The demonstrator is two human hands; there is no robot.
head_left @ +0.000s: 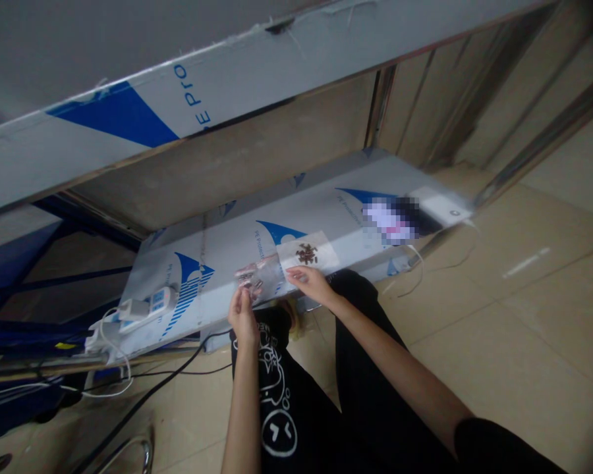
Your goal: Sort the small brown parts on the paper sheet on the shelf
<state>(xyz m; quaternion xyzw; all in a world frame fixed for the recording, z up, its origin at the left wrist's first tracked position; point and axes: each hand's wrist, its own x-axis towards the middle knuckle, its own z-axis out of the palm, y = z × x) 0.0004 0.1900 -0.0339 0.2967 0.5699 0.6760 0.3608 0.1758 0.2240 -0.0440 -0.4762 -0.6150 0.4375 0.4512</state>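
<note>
On the film-covered shelf (pixel 227 253), my left hand (pixel 243 316) pinches the near edge of a clear plastic bag (pixel 264 276). Small shiny pieces show inside the bag; their kind is too blurred to make out. Just right of it, my right hand (pixel 311 284) has thumb and fingers drawn together at the bag's right side, by the corner of a white sheet (pixel 329 253). Whatever those fingertips grip is too small to see. A little heap of short dark brown pieces (pixel 306 254) lies on the sheet, beyond my right hand.
A phone (pixel 390 220) with a lit, blurred screen lies to the right, with a white cable beside it. At the left end are a power strip (pixel 163 301) and a white plug adapter (pixel 134 309). A higher film-covered ledge (pixel 277 85) runs across above the shelf.
</note>
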